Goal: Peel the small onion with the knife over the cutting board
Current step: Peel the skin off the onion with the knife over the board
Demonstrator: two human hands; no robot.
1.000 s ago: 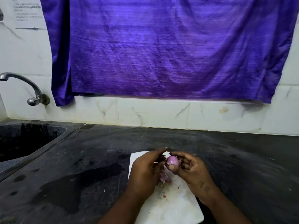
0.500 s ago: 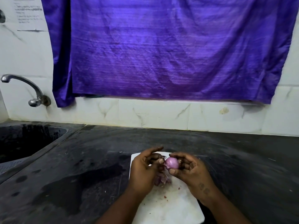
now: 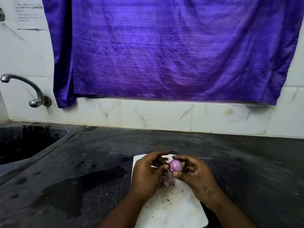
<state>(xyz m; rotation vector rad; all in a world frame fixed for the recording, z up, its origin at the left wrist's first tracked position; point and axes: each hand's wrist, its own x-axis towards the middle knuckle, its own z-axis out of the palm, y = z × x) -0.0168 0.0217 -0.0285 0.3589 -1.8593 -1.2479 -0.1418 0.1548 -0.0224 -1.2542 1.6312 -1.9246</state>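
Observation:
A small purple onion (image 3: 176,165), smooth and mostly bare of skin, is held just above the far end of the white cutting board (image 3: 177,211). My right hand (image 3: 195,173) grips it between thumb and fingers from the right. My left hand (image 3: 146,173) curls in from the left, with its thumb tip against the onion's left end and its index finger arched over it. A small heap of purple peels (image 3: 166,182) lies on the board under my hands. No knife shows in the view.
The board lies on a dark stone counter (image 3: 246,162) with a wet patch (image 3: 82,183) to its left. A sink (image 3: 24,142) with a tap (image 3: 24,84) is at the far left. A purple cloth (image 3: 164,46) hangs on the tiled wall behind.
My left hand's fingers have shifted along the onion's left side and the onion has turned a little in my right hand. Both hands stay over the board's far end.

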